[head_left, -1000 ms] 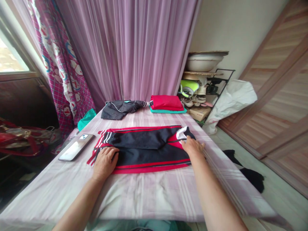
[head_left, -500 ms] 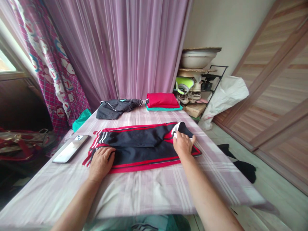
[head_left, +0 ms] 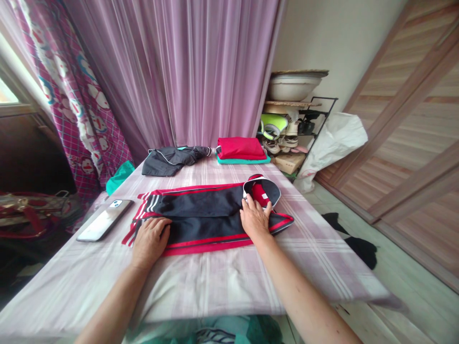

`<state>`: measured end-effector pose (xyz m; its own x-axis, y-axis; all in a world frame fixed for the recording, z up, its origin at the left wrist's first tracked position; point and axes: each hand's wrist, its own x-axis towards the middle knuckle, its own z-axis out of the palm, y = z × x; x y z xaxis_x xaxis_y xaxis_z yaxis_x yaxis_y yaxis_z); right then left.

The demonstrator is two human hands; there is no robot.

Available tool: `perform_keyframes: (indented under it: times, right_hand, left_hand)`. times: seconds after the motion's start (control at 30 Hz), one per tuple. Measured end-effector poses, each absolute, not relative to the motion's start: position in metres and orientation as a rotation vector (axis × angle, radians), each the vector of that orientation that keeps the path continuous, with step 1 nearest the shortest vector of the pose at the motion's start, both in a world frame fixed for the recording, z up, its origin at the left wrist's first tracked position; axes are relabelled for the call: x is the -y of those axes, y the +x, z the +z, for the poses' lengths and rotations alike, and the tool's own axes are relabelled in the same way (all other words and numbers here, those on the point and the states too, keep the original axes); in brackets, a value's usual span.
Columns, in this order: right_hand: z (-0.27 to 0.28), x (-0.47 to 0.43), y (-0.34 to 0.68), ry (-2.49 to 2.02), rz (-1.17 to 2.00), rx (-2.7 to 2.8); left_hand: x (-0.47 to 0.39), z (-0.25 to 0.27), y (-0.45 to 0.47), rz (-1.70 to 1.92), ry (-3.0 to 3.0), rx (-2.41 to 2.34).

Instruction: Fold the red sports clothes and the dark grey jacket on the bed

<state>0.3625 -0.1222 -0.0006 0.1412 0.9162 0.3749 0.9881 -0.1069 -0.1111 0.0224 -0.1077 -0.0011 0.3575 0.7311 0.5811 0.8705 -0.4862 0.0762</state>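
Note:
A folded black track jacket (head_left: 201,204) with red edges and white stripes lies lengthwise across the table in front of me. At its right end the collar (head_left: 275,190) stands up in a loop, its white rim and red inside showing. My right hand (head_left: 256,217) grips the near side of this collar, thumb apart from the fingers. On the striped left end, my left hand (head_left: 151,239) rests flat with the fingers stretched over the cloth.
Left of the jacket lies a phone (head_left: 105,220). Toward the back are a dark garment (head_left: 167,161) and a red folded garment (head_left: 240,148) on a teal one (head_left: 244,160). A checked cloth (head_left: 222,286) covers the table. Beyond its right side stands a shoe rack (head_left: 315,138).
My right hand has moved left with the collar, which has turned from lying flattened to an upright open loop. My left hand stays on the striped end.

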Motion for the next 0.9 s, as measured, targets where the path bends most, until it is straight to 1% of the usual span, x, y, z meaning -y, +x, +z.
perform_keyframes:
  times: [0.63, 0.8, 0.9]
  right_hand:
    - [0.0, 0.123, 0.362, -2.127, -0.295, 1.939]
    - [0.007, 0.125, 0.362, -2.112, -0.249, 2.006]
    - [0.01, 0.127, 0.365, -2.095, -0.234, 2.048]
  left_hand:
    - [0.106, -0.005, 0.02, -0.859, -2.391, 1.424]
    - [0.111, 0.019, 0.048, -0.902, -2.457, 1.373]
    - [0.108, 0.047, 0.097, -0.897, -2.625, 1.135]
